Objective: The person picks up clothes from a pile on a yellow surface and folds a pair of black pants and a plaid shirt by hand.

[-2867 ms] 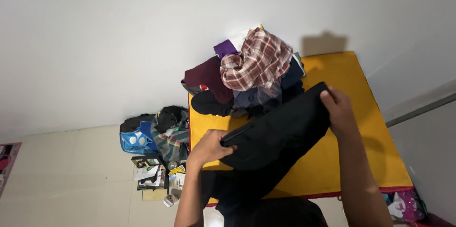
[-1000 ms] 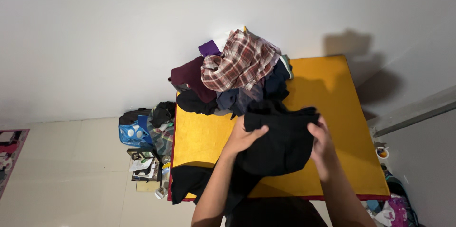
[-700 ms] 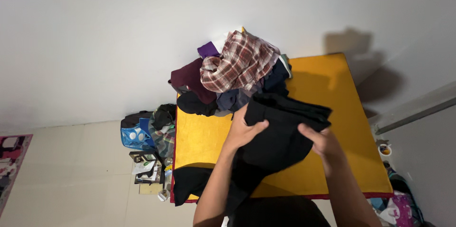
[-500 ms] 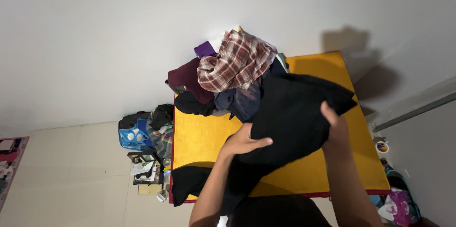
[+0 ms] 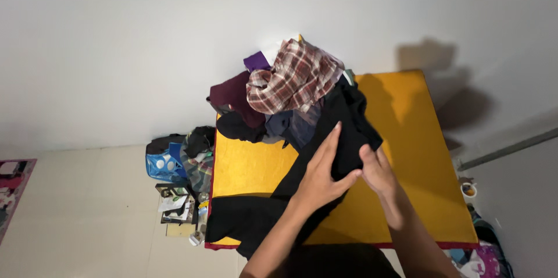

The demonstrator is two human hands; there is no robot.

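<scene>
I am looking at a black garment (image 5: 343, 132) on a yellow mat (image 5: 407, 138), a red-and-white plaid shirt (image 5: 293, 77) and maroon cloth (image 5: 232, 95) far left.

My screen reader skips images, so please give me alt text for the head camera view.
Both hands, left hand and right hand, press a black garment flat on a yellow mat. A pile of clothes topped by a plaid shirt sits behind, against a white wall.

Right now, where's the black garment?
Head view, centre: black garment lies on the yellow mat, under both hands, right of the plaid-topped clothes pile.
</scene>
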